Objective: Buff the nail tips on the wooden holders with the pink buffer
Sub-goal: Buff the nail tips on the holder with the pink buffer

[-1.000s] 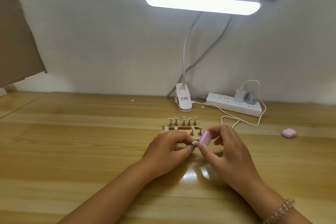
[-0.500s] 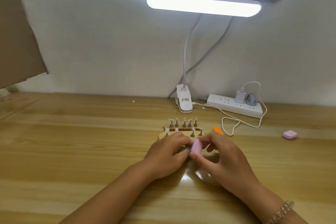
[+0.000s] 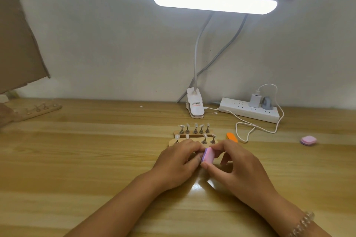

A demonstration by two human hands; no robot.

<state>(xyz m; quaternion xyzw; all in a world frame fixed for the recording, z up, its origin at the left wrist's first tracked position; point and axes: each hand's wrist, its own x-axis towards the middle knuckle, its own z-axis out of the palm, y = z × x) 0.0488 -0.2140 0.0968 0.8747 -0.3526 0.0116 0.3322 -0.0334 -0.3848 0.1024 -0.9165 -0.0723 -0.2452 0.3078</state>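
My right hand (image 3: pixel 238 167) pinches the pink buffer (image 3: pixel 208 155) between thumb and fingers. The buffer's face is pressed against the fingertips of my left hand (image 3: pixel 177 161). My left hand is closed on a small nail tip stand, which its fingers and the buffer now hide. Just behind my hands lie two wooden holders (image 3: pixel 192 136). Several nail tips on metal stands (image 3: pixel 195 128) rise from them in two rows.
An orange buffer (image 3: pixel 231 137) lies right of the holders, beside a looped white cable (image 3: pixel 250 131). A second pink block (image 3: pixel 308 140) sits far right. A clip lamp (image 3: pixel 195 108) and power strip (image 3: pixel 250 110) stand at the wall. Another wooden holder (image 3: pixel 38 110) lies far left.
The buffer has slid left and down over the nail tip stand in my left hand, hiding it. Both hands dropped slightly toward me, and the orange buffer behind them came into sight.
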